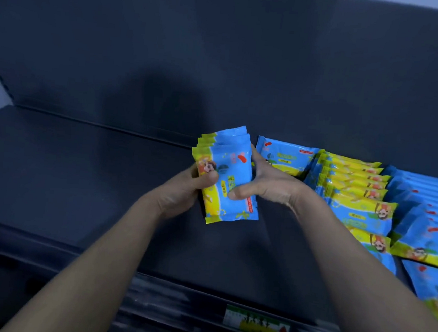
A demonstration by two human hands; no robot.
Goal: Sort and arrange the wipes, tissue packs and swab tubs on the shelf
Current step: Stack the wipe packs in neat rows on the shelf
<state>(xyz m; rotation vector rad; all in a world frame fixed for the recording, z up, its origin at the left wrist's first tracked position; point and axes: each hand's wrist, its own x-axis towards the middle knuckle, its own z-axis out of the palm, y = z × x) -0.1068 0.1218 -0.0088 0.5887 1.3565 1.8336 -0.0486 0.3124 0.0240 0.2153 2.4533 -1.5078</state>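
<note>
Nearest, on the front rail of the dark metal shelf (78, 185): a green and yellow paper price label (257, 324). Over the shelf board, a small stack of blue and yellow plastic wipe packs (227, 174), gripped by left hand (184, 186) at its left edge and right hand (261, 180) at its right edge. Farther right, lying on the shelf, overlapping rows of same packs (357, 178).

1. A dark shelf (79, 180) stands before a dark back wall (223, 47); a green-and-yellow label (257, 324) sits on its front rail (174, 302).
2. On its right side, blue-and-yellow wipe packs (354, 183) lie in overlapping rows running front to back; a single pack (285, 155) lies flat at their left rear.
</note>
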